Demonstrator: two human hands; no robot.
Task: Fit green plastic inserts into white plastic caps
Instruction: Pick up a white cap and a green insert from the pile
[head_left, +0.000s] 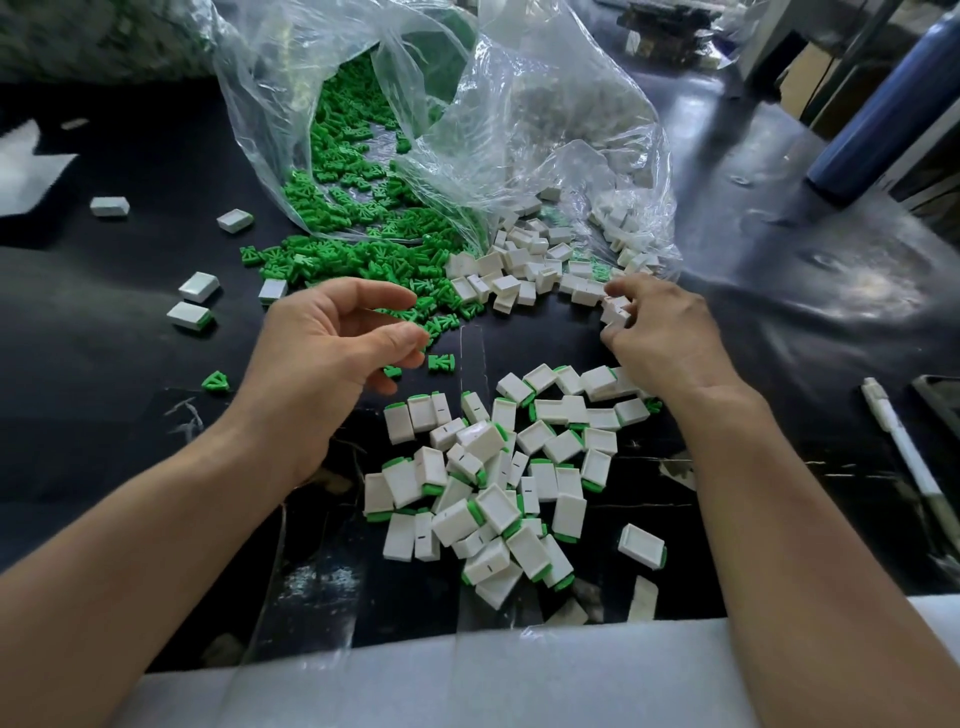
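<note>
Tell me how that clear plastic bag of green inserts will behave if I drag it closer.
Probably floppy: the clear plastic bag is thin and crumpled, so it would likely bunch rather than slide whole. Its mouth lies open on the table, so more green inserts would probably spill.

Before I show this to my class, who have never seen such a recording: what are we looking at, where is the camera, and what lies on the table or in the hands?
No machine here: a person works with two bare hands, filmed by one camera worn on the head, looking down. On the black table a clear bag spills green inserts and white caps. Nearer the person lies a pile of finished caps, green showing at their ends. The right hand pinches a cap at its fingertips. The left hand hovers loosely curled over the inserts and seems to hold nothing. A pen lies at the right.
</note>
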